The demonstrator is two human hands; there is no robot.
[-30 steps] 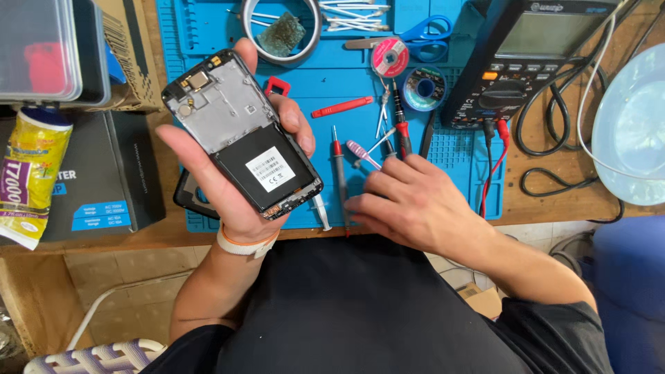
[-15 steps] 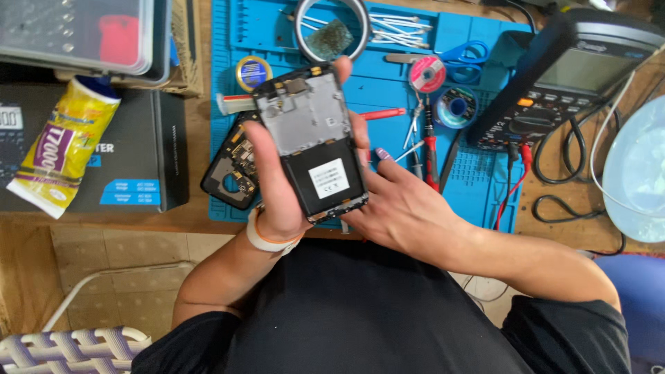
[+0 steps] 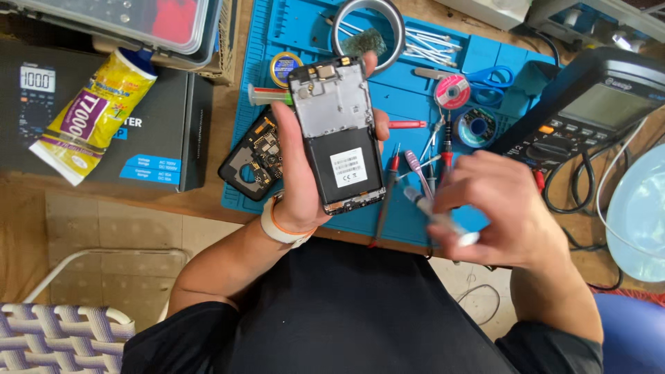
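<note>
Right-hand grip (image 3: 502,208) pinches a slim white-tipped tool (image 3: 440,218) (blurred), lying just right of the opened phone (image 3: 339,135). Left-hand grip (image 3: 298,180) wraps that phone from behind, long axis upright, above the blue mat (image 3: 291,41) on the surface.

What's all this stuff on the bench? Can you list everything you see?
opened phone: one, black and grey, held up in left hand
back cover with circuit board: one, black, on mat's left edge
work mat: one, blue, on wooden bench
multimeter: one, dark, right of mat
scissors: one, blue handles, top of mat
glue tube: one, yellow, on black box at left
white tool: one, blurred, in right hand
left hand: grips phone
right hand: holds white tool
</note>
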